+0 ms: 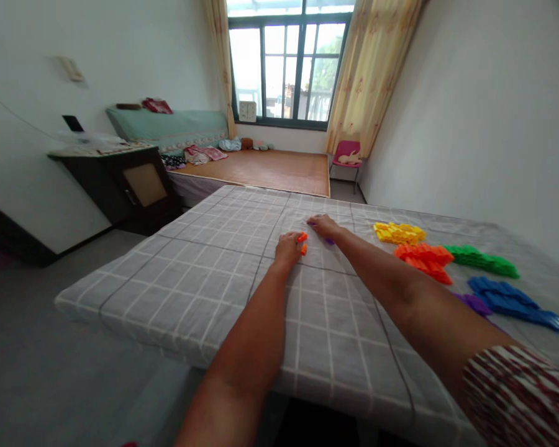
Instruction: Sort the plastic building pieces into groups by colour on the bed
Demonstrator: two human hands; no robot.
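Observation:
Near the middle of the checked grey cloth [214, 248], my left hand [289, 248] is closed on a small orange piece [303, 249], whose ends stick out at the right of the fingers. Farther forward and to the right, my right hand [323, 225] has its fingers bent down round a purple piece [329, 241], mostly hidden under the hand. Beyond my right forearm lie groups of plastic pieces: yellow [399, 233], orange [426, 262], green [483, 259], blue [517, 301] and purple [475, 304]. My right forearm partly covers the purple group.
A low bed [270, 171] with clothes on its left end stands beyond the cloth, under a window. A dark cabinet [121, 186] is at the left. A pink chair [347, 154] holding a soft toy is by the curtain. A white wall runs along the right.

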